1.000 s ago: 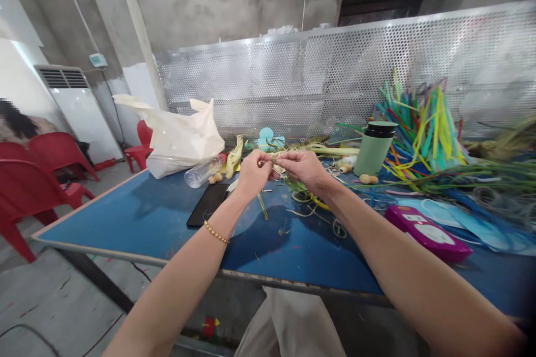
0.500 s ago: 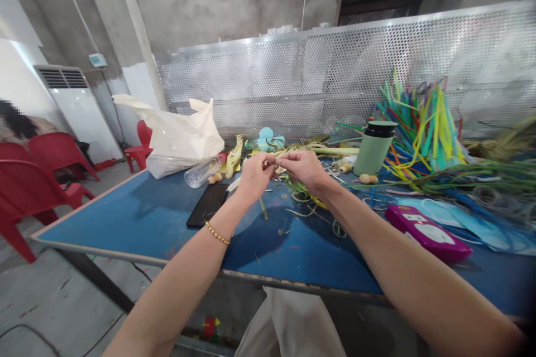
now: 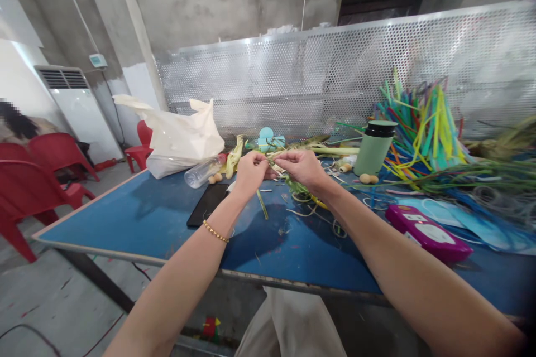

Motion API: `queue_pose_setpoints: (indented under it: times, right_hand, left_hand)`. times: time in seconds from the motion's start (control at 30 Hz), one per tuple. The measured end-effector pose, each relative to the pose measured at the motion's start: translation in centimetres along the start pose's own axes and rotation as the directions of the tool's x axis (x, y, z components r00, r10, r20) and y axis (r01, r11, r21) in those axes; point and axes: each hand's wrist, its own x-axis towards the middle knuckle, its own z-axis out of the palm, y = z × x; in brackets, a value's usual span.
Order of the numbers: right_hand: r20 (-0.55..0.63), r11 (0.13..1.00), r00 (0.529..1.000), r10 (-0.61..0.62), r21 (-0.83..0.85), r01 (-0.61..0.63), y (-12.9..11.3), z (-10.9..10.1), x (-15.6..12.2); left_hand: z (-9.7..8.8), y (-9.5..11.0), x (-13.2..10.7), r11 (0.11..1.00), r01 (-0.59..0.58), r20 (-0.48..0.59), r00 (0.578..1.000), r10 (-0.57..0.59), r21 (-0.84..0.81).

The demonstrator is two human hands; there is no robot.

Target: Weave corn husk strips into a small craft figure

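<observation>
Over the blue table (image 3: 138,217), my left hand (image 3: 250,172) and my right hand (image 3: 304,168) meet at the middle. Both are closed in a pinch on a thin pale green leaf strip (image 3: 274,160) stretched between them. A loose end of the strip hangs below my left hand toward the tabletop. More green leaves and curled strips (image 3: 310,198) lie just under my right hand. A gold bead bracelet (image 3: 215,231) is on my left wrist.
A black phone (image 3: 208,203), a clear bottle (image 3: 203,171) and a white plastic bag (image 3: 180,136) lie left. A green cup (image 3: 374,148), coloured strips (image 3: 419,128), a magenta device (image 3: 427,232) sit right. Red chairs (image 3: 37,178) stand far left. A perforated metal screen (image 3: 335,78) backs the table.
My left hand's fingers have curled tighter on the strip and moved slightly up and left. My right hand has barely shifted.
</observation>
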Motion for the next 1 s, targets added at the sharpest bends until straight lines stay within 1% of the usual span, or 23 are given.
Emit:
queue_pose_setpoints:
  times: [0.07, 0.17, 0.27, 0.4, 0.47, 0.57, 0.67, 0.73, 0.8, 0.9, 0.93, 1.0]
  right_hand:
    - [-0.009, 0.999, 1.0, -0.019, -0.026, 0.019, 0.1, 0.0, 0.1]
    - [-0.026, 0.991, 0.997, -0.079, -0.109, 0.076, 0.3, -0.2, 0.4]
    - [-0.028, 0.976, 0.994, -0.11, -0.194, 0.103, 0.4, -0.3, 0.5]
    - [-0.035, 0.96, 0.993, -0.114, -0.263, 0.101, 0.2, -0.4, 0.4]
    - [-0.042, 0.951, 0.992, -0.118, -0.292, 0.101, 0.0, -0.4, 0.3]
    - [-0.05, 0.936, 0.99, -0.13, -0.335, 0.106, 0.1, -0.5, 0.4]
    - [-0.072, 0.917, 0.988, -0.137, -0.387, 0.099, 0.2, -0.7, 0.5]
    - [-0.081, 0.903, 0.986, -0.143, -0.419, 0.096, 0.3, -0.7, 0.5]
    - [-0.083, 0.888, 0.984, -0.155, -0.448, 0.102, 0.3, -0.8, 0.6]
    - [-0.08, 0.863, 0.981, -0.177, -0.491, 0.116, 0.3, -0.8, 0.6]
    - [-0.077, 0.856, 0.98, -0.185, -0.503, 0.122, 0.4, -0.8, 0.6]
    - [-0.072, 0.842, 0.977, -0.202, -0.522, 0.136, 0.5, -0.8, 0.6]
  left_hand:
    - [0.0, 0.3, 0.0, 0.996, 0.054, -0.026, 0.998, -0.056, -0.076]
    - [-0.1, 0.8, -0.1, 0.986, 0.094, -0.077, 0.992, -0.105, -0.14]
    - [-0.2, 1.0, -0.1, 0.982, 0.09, -0.119, 0.987, -0.111, -0.165]
    - [-0.6, 0.9, 0.1, 0.983, 0.061, -0.152, 0.984, -0.088, -0.174]
    - [-0.8, 0.9, 0.3, 0.981, 0.064, -0.136, 0.987, -0.09, -0.185]
    - [-1.2, 0.9, 0.6, 0.964, 0.113, -0.084, 0.987, -0.137, -0.241]
    - [-1.2, 1.0, 0.8, 0.944, 0.159, -0.054, 0.982, -0.182, -0.29]
    - [-1.1, 1.0, 0.8, 0.94, 0.166, -0.043, 0.981, -0.188, -0.299]
    - [-1.1, 1.1, 0.8, 0.947, 0.146, -0.051, 0.985, -0.168, -0.287]
    - [-1.1, 1.4, 0.6, 0.975, 0.069, -0.062, 0.995, -0.084, -0.21]
    - [-1.1, 1.5, 0.5, 0.981, 0.04, -0.042, 0.998, -0.049, -0.188]
    - [-1.1, 1.9, 0.2, 0.983, 0.003, 0.053, 0.999, 0.007, -0.182]
